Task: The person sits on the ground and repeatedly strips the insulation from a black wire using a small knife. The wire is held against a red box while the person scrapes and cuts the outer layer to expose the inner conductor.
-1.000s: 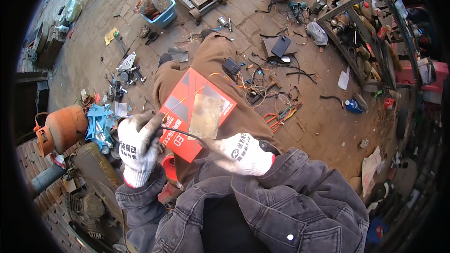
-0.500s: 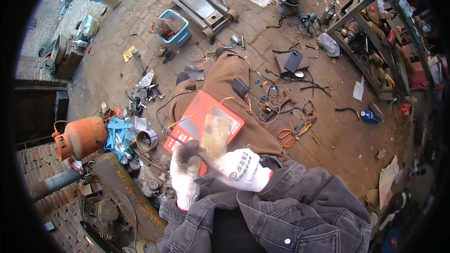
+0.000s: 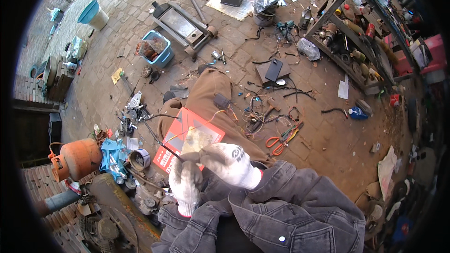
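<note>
On my lap lies a flat red and grey box (image 3: 213, 133) with a stained tan piece (image 3: 196, 140) on top. A black cable (image 3: 164, 146) runs over the box's left side into my left hand (image 3: 186, 185), whose gloved fingers are closed round it. Thin yellow wire (image 3: 206, 121) arches across the box. My right hand (image 3: 229, 165), also in a white glove with soiled fingertips, is beside the left one with its fingers curled together. What the right fingers hold, if anything, is hidden.
Orange-handled pliers (image 3: 276, 145), tangled wires (image 3: 262, 117) and a phone (image 3: 273, 70) lie to my right. An orange gas cylinder (image 3: 79, 159) stands left. Farther off are a blue tub (image 3: 161, 58), a floor jack (image 3: 183, 26) and a cluttered metal rack (image 3: 330, 9).
The view has shifted, so the surroundings sit more to the left. My right hand has drawn up close to the left one, and a dark flat edge seen between them before is now hidden.
</note>
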A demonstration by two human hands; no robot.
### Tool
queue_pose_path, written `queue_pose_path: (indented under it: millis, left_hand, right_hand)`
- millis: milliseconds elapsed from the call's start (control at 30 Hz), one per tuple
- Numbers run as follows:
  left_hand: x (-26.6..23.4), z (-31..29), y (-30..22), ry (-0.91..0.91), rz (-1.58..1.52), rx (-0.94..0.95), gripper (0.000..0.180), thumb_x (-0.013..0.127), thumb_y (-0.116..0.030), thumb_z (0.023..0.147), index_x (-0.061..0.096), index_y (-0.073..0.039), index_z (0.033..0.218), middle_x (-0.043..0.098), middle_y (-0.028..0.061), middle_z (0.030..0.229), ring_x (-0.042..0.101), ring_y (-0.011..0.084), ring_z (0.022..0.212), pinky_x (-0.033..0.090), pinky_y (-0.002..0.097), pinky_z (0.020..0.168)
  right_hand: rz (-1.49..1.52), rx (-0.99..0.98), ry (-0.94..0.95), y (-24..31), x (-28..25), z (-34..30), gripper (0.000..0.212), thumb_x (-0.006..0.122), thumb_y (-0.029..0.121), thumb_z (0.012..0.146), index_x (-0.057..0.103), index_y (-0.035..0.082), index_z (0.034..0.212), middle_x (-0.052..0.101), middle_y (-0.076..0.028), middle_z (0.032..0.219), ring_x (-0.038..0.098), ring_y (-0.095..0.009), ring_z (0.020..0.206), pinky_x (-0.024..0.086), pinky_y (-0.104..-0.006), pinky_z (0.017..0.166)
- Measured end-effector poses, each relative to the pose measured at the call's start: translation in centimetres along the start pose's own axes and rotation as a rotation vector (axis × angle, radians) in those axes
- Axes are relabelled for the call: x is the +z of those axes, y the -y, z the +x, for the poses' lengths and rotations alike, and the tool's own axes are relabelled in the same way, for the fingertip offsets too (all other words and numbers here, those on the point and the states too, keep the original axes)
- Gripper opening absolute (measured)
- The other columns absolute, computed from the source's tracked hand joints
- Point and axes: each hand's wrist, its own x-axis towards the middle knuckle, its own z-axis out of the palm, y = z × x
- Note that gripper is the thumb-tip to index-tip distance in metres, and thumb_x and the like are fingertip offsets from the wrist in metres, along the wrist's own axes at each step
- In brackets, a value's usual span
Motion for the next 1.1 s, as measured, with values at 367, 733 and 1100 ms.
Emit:
queue_pose_path:
  millis: [367, 733, 1100]
  left_hand:
    - [0.5, -1.6, -0.9, 0.225, -0.166, -0.333, 0.022, 0.059, -0.012, 0.106, 0.049, -0.01, 0.086, 0.042, -0.0043, 0.068, 0.04, 0.0074, 0.053, 0.031, 0.026, 0.048]
    - [-0.4, 2.0, 0.9, -0.07, 0.642, 0.781, 0.028, 0.062, -0.018, 0.103, 0.067, 0.0, 0.125, 0.076, 0.016, 0.099, 0.076, 0.0323, 0.086, 0.059, 0.0367, 0.078]
    - [-0.8, 2.2, 0.6, 0.31, 0.754, 0.656, 0.035, 0.063, -0.022, 0.1, 0.064, -0.01, 0.133, 0.076, 0.0154, 0.109, 0.074, 0.0351, 0.098, 0.059, 0.0428, 0.08]
  right_hand:
    - [0.858, 0.549, 0.426, -0.8, 0.4, 3.6, 0.038, 0.059, 0.03, 0.109, 0.064, 0.002, 0.134, 0.07, -0.005, 0.108, 0.06, -0.011, 0.088, 0.049, -0.0293, 0.077]
    - [0.485, 0.345, -0.376, 2.1, -1.4, 6.4, 0.021, 0.067, 0.019, 0.105, 0.07, 0.003, 0.118, 0.073, -0.003, 0.085, 0.055, -0.006, 0.056, 0.033, -0.0231, 0.044]
    - [0.23, 0.26, -0.499, 2.8, 1.4, 10.3, 0.021, 0.074, 0.017, 0.101, 0.069, 0.002, 0.116, 0.07, 0.001, 0.086, 0.058, -0.006, 0.066, 0.044, -0.0229, 0.059]
